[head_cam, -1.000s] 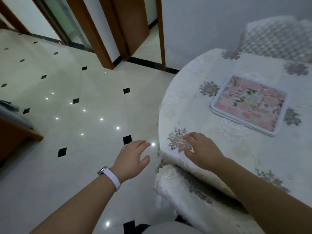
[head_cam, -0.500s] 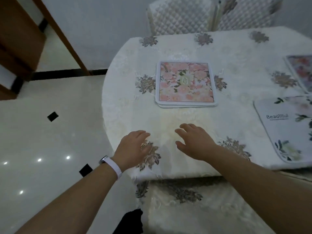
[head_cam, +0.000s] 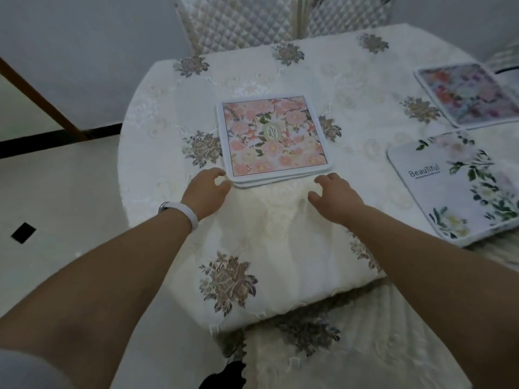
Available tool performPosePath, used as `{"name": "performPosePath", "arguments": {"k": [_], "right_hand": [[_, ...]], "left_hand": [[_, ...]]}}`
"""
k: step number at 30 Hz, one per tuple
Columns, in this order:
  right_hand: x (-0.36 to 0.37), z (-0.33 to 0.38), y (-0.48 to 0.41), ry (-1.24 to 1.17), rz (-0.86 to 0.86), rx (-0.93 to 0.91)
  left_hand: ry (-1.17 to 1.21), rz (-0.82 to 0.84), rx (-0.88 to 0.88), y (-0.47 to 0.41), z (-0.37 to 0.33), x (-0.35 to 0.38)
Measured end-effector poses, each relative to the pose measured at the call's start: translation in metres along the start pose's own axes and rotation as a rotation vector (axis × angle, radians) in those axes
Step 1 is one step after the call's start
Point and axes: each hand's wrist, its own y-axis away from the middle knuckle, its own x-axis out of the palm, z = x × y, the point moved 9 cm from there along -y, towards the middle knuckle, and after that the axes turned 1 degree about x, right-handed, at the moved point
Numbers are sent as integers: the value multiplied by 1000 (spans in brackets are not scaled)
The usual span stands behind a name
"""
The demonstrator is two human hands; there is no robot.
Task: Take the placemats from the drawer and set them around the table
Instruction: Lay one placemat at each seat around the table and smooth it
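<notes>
What changed: half a second ago both hands lay flat near the bench edge, well short of the pink mats. Now they have reached up to the stack.
Left hand: the left hand [head_cam: 206, 189] is at the lower left corner of the pink flower placemat stack [head_cam: 273, 137], fingers curled and touching the edge. It does not grip anything yet.
Right hand: the right hand [head_cam: 334, 196] is just below the stack's lower right corner, fingers loosely spread, holding nothing.
Pink stack: it sits in the middle of the frame on the bench [head_cam: 280, 248], and looks like a few mats piled up.
Other mats: the white "Beautiful" placemat [head_cam: 455, 186] lies at the right, and the blurry flower placemat [head_cam: 469, 92] at the upper right.
What it means: two spots look set. I think the hands will now lift the pile.
Chairs: the quilted chair [head_cam: 238, 21] stands at the top.
</notes>
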Motion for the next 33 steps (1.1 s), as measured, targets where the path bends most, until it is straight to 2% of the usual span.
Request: {"name": "performPosePath", "arguments": {"k": [4,8,16,23,28,33], "right_hand": [[-11,-6,-33,-118,-48,60],[-11,-11,-69,-181,-59,92],[-11,-25,-134,-298,-64,187],[-13,-35,-150,-347,-98,262],[-14,-42,-144,-599,-142,286],[-7,-40,-126,-714,-115,296]], "left_hand": [[297,-80,-242,-23,19,2],[409,-99,-334,-41,26,14],[450,-167,-333,-84,13,18],[500,-180,-349,-103,0,20],[572,-168,-337,-99,-2,24],[547,-178,-308,-80,1,19]]}}
